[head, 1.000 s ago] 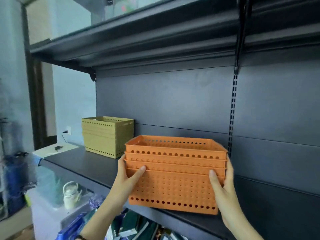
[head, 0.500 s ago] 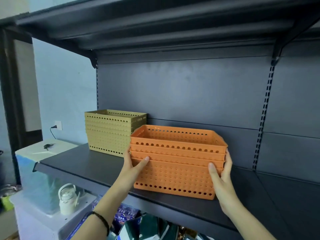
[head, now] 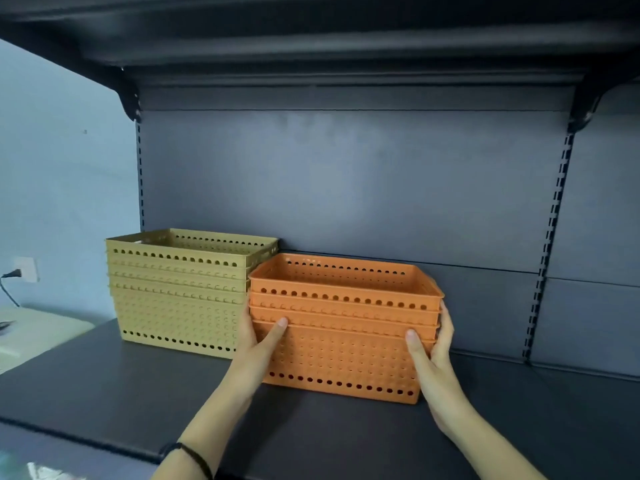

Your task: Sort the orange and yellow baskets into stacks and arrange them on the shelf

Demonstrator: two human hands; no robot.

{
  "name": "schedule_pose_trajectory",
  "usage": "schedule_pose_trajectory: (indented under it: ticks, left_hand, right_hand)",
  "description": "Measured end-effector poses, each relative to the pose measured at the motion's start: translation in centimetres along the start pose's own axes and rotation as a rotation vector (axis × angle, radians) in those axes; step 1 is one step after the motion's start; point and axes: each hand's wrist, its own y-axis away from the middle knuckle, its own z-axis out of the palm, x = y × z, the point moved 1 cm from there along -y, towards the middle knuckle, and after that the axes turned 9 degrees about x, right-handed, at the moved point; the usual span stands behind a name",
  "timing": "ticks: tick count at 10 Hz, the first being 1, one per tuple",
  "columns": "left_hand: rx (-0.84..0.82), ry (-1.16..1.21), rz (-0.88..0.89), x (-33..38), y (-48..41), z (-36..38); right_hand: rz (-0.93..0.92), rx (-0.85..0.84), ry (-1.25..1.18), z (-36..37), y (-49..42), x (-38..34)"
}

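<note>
Head view, dark shelf (head: 104, 393), blue wall (head: 62, 202), left hand (head: 254, 348), right hand (head: 434, 362), fingers (head: 446, 327) clasping orange stack (head: 343, 344)

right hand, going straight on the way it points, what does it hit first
Likely the back panel: past the right hand, beside the orange stack, nothing else shows, though depth is unclear.

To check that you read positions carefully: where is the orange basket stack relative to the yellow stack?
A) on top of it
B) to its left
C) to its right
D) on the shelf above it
C: the orange stack, gripped at its ends by the left hand and the right hand, is right of the yellow stack.
</note>
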Motion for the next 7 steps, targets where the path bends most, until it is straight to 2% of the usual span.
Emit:
schedule_pose_trajectory:
  ticks: [2,4,7]
  left_hand:
    - [-0.004,-0.012,-0.015,-0.7,-2.3,0.5]
    - [0.048,-0.146,-0.021,-1.6,-3.8,0.7]
    - [-0.289,-0.137,0.036,0.9,-1.6,-5.5]
  right_hand:
    - [0.004,0.030,0.046,1.0,-1.3,0.5]
    - [0.060,0.129,0.114,2.3,-1.4,0.1]
    - [0.154,0.210,0.133,3.5,1.8,-2.3]
